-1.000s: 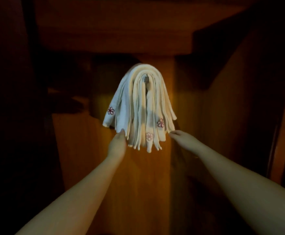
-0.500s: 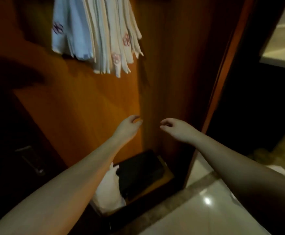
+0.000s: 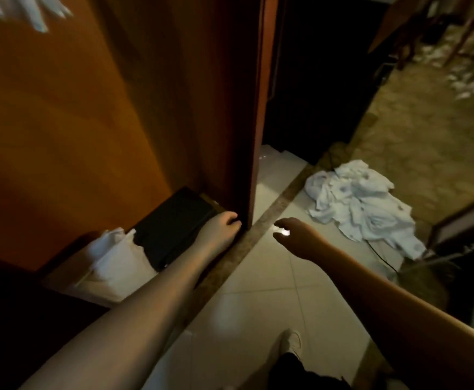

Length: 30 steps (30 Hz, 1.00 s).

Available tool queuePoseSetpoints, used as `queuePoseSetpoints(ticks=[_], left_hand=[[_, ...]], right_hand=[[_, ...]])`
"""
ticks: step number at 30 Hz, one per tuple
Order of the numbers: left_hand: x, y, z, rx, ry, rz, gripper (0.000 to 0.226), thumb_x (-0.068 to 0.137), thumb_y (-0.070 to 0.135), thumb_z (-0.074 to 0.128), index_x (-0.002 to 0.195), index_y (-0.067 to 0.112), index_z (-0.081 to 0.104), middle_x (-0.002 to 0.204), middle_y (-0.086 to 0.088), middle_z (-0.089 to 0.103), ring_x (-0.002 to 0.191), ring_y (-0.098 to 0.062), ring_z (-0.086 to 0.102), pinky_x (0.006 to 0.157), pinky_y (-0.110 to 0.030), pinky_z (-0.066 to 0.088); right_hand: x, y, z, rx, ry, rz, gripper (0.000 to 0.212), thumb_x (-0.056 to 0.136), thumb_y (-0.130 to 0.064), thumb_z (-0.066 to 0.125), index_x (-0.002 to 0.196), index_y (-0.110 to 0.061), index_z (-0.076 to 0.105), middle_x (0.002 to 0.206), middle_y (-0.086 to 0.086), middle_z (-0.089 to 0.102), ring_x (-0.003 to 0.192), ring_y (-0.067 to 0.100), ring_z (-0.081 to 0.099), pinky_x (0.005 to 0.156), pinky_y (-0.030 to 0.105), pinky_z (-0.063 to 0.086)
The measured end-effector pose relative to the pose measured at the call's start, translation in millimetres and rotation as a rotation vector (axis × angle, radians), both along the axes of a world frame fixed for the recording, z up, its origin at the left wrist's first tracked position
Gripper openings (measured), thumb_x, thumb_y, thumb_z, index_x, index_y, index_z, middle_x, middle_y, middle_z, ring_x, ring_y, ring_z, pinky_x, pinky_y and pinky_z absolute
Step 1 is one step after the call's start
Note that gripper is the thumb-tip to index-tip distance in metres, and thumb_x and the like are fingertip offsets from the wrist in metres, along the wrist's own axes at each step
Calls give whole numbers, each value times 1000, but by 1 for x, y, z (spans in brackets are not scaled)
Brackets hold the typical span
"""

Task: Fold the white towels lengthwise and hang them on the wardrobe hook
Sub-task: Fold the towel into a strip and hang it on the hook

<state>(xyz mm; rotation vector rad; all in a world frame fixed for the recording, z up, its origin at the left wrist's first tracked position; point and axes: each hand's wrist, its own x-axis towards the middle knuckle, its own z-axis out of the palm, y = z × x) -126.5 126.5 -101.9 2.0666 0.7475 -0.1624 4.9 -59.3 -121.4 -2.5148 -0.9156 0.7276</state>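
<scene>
Now we are reaching both empty, loosely curled hands [image 3: 258, 232] toward the crumpled towels [image 3: 362, 209] on the floor [image 3: 258, 305], aiming to lift one.

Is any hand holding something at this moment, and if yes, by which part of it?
Nothing is held. The left hand and the right hand hang loosely curled above the floor, apart from the heap of white towels.

A pale, glossy tiled floor [image 3: 264, 299] carries a darker brown stone strip [image 3: 269, 209] running diagonally past the wardrobe edge. On the tiles, to the right, lies a crumpled heap of white towels [image 3: 362, 204], partly reaching onto rough tan carpet [image 3: 427, 142]. A thin dark cable [image 3: 382, 257] trails beside the heap. A light shoe [image 3: 292, 342] stands on the tiles below.
</scene>
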Motion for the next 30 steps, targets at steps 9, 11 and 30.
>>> queuePoseSetpoints(ticks=[9,11,30], left_hand=[[133,-80,-65,3,174,-181,47,102,37,47,146,21,50,147,-5,52,131,-25,50,103,-35,44],[174,-97,-76,21,203,-210,47,101,36,47,146,21,50,149,-5,51,132,-25,50,106,-35,44],[552,-171,-235,22,436,-345,43,101,29,50,141,15,54,144,-10,55,125,-30,55,102,-39,47]], right_hand=[[85,-106,-74,-162,140,-249,45,101,-37,54,143,-21,53,142,4,54,124,24,56,103,36,45],[118,-127,-90,-186,154,-285,46,101,-38,54,143,-21,52,143,3,54,124,24,56,102,37,46],[462,-237,-227,-351,275,-409,50,99,-41,53,145,-22,48,148,3,49,132,25,49,106,39,42]])
